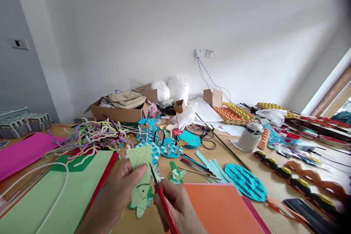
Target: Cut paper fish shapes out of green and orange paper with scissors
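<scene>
Pinching in the left hand (pixel 122 184) a pale green paper strip (pixel 142 184) with drawn fish outlines, just left of the orange sheet (pixel 222 208). Gripping red-handled scissors (pixel 164 200) in the right hand (pixel 178 203), at the orange sheet's left edge; pointing them up along the strip's right edge, cannot tell if cutting into it. Having green scraps (pixel 176 174) and pens (pixel 196 163) beyond the orange sheet, a blue disc (pixel 245 182) near its far right corner, a light green sheet (pixel 82 186) well to its left.
</scene>
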`<state>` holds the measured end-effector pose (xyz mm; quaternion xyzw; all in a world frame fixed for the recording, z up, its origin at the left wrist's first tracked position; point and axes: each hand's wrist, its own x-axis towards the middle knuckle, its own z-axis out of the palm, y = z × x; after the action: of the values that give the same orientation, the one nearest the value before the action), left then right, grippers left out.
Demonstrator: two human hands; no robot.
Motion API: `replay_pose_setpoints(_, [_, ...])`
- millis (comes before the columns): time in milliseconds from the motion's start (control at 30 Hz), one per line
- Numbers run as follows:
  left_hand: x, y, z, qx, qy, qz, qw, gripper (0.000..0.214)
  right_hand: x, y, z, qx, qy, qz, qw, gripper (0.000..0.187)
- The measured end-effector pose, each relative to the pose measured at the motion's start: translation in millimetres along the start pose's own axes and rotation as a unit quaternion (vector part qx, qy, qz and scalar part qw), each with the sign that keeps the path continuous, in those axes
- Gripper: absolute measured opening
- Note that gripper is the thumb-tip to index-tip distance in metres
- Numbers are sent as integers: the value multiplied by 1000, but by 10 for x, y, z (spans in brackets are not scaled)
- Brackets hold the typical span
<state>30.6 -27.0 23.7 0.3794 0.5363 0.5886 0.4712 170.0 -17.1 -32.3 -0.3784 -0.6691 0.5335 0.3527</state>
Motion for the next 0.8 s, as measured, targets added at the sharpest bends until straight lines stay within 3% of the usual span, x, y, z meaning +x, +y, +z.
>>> replay_pose_setpoints(433, [2,-34,-36,4,-26,19,999,21,0,-39,-15,-38,6,-50,998,36])
replay_pose_setpoints(800, [4,-45,-44,22,-29,6,999,26,-29,-86,2,-5,-2,15,1000,33])
